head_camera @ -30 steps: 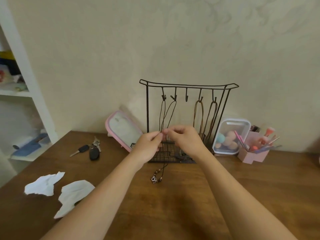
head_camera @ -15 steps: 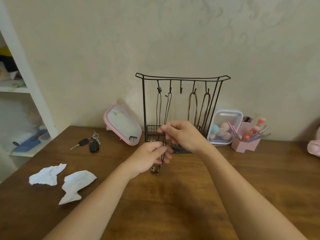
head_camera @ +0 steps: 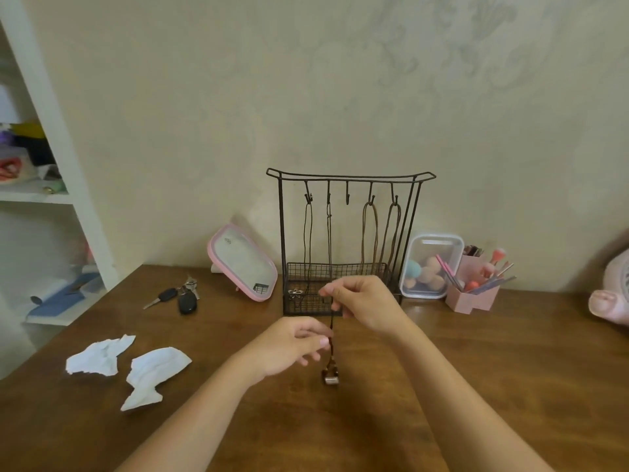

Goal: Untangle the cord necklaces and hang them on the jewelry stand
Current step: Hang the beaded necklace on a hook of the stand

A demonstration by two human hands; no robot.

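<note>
Lowered since a moment ago, the left hand [head_camera: 292, 345] has its grip pinched on the necklace cord [head_camera: 332, 323], below the right hand [head_camera: 364, 301], which pinches it higher. Its pendant [head_camera: 331, 377] hangs down at the counter [head_camera: 476, 369], just near of the stand [head_camera: 354, 270].

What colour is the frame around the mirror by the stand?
The frame is pink; head view.

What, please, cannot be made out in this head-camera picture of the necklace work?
Head view: whether the left hand actually pinches the cord necklace; blur and its fingers hide the contact.
Head view: the pendant detail; too small.
Head view: the pink object; cut off by the right edge.
Head view: what lies on the shelf; blurred at the left edge.
</note>
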